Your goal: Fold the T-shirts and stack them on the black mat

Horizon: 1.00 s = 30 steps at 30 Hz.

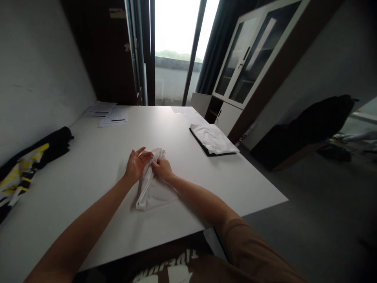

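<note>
A white folded garment (159, 194) lies on the white table in front of me, its left side rolled into a thick fold and its far end bunched up. My right hand (161, 169) grips the fabric near that far end, fingers curled into it. On the left of the bunched part is my left hand (137, 163), palm turned inward, fingers stretched out and their tips against the cloth. What kind of garment it is I cannot make out.
Toward the right edge of the table (250, 188), folded white cloth (213, 137) rests on a black folded piece (218, 154). A black and yellow garment (29, 165) lies along the left wall. Papers (108, 116) with pens are at the back left. A glass-door cabinet (244, 55) stands behind.
</note>
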Motion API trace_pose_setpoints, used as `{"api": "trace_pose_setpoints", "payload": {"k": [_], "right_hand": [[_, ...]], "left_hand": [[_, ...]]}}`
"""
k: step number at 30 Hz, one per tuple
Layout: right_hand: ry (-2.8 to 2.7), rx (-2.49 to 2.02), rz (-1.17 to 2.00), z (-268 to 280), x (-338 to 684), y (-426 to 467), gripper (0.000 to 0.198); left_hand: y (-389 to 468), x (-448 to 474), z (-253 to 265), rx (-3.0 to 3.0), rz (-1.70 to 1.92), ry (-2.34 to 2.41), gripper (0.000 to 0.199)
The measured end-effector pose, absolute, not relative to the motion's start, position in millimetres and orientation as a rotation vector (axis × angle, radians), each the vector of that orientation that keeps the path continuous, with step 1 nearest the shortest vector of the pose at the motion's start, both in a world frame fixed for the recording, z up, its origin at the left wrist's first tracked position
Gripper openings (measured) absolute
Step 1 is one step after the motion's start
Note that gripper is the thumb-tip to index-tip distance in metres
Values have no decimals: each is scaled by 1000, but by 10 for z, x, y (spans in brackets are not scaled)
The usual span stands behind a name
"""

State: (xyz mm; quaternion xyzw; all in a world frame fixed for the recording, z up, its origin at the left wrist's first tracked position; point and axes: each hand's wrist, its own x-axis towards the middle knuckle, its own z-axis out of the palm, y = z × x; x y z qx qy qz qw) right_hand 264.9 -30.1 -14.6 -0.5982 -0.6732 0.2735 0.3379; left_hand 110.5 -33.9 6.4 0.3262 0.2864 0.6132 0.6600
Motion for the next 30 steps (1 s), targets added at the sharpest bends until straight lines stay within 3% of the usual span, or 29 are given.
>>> {"api": "trace_pose_setpoints", "payload": {"k": [7,14,21,26,28,30], "right_hand": [[-1239,-1229,845,129,3161,-17,27],[-1102,-1164,521,769,4234,234,31],[-1300,-1581,-20,1483,5598,405,37],[-1503,-1975,-330,1849,6247,996,43],[-1576,-2095,-355,1803,6384,1356,41],[-1739,-2181,-170,1625,6480,1679,39]], "left_hand": [[-184,885,-143,770,1532,988,38],[-308,1054,-181,1097,1346,1122,34],[-344,1192,-250,1448,1122,1217,28],[-353,1213,-292,1635,989,1290,26],[-364,1222,-277,1673,959,1308,26],[-375,1230,-250,1698,927,1316,27]]}}
